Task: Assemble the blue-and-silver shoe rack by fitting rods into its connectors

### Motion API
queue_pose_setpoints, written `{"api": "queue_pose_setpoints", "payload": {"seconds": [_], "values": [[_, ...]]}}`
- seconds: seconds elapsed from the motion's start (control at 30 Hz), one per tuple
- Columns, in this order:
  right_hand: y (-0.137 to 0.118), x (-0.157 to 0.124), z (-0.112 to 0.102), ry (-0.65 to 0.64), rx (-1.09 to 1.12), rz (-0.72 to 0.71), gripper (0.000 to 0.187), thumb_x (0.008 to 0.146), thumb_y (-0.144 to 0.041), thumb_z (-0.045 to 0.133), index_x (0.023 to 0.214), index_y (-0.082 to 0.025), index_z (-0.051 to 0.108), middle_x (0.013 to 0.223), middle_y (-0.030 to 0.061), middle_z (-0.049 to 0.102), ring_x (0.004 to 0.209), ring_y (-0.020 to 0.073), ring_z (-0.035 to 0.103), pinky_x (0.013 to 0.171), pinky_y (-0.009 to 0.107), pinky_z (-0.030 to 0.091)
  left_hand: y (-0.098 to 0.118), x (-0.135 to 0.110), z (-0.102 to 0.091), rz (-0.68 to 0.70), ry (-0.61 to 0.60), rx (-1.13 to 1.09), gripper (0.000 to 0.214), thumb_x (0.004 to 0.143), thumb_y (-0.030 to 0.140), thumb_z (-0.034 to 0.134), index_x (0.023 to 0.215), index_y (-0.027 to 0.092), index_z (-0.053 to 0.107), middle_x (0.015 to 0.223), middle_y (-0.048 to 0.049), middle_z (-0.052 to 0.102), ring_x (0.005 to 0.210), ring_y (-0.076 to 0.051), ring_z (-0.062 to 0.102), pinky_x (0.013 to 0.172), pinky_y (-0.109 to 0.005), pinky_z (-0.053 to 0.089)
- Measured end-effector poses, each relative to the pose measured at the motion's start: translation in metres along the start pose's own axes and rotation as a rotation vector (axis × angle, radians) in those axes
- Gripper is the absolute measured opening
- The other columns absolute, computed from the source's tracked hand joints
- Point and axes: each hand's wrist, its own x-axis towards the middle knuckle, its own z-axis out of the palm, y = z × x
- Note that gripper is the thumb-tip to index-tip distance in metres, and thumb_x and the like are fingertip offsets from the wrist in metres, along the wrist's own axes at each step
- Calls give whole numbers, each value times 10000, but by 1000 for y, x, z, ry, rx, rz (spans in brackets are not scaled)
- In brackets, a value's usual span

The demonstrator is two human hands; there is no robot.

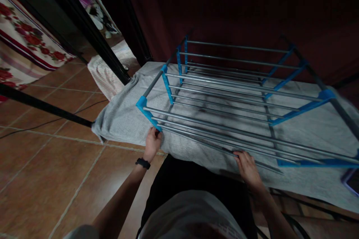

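A rack of grey metal tubes (213, 125) joined by blue plastic brackets lies on the grey cloth (123, 119) in front of me; it looks like a shoe rack. My left hand (153, 141) is closed at the lower end of the nearest left blue bracket (150, 117), its fingertips partly hidden. One loose-looking metal rod (196, 141) slants from that bracket toward me, its right end apart from the right-hand bracket (316, 163). Around the middle of this rod my right hand (246, 166) is closed, with the palm facing down.
Black metal poles (70, 115) rise at the left, over a tiled floor (36, 179) with a dark cable. A floral cloth (30, 39) hangs at far left. Behind the rack is a dark red curtain (224, 11). A phone (352, 181) lies at the right edge.
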Motion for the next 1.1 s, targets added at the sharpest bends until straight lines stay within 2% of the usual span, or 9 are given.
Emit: {"api": "queue_pose_setpoints", "payload": {"seconds": [0.27,0.73,0.93,1.1], "values": [[2,-1,0,-3,8,-38,273,1026,-355,379,1125,-235,604,1041,79,681,1010,248,625,861,396,466,-3,5,-6,16,-73,41,158,798,248,544,938,206,605,928,-65,620,866,-227,617,841,-388,526],[2,0,-2,-17,38,-24,289,1020,-348,365,1155,-246,599,1080,84,671,1027,244,622,897,407,464,-5,6,-7,60,-102,73,189,867,340,526,962,196,606,951,-84,618,893,-237,611,873,-402,517],[4,-2,1,17,41,-42,310,1026,-365,349,1161,-249,603,1039,66,672,1005,237,622,881,405,466,-7,8,-7,59,-101,82,155,856,320,532,920,197,601,919,-76,616,864,-230,602,858,-399,520],[-1,0,-2,-11,31,-38,305,1027,-356,361,1181,-249,602,1074,69,680,1037,237,624,877,398,463,-6,8,-8,62,-111,82,127,846,306,539,898,202,592,881,-60,599,836,-222,604,839,-386,527]]}}
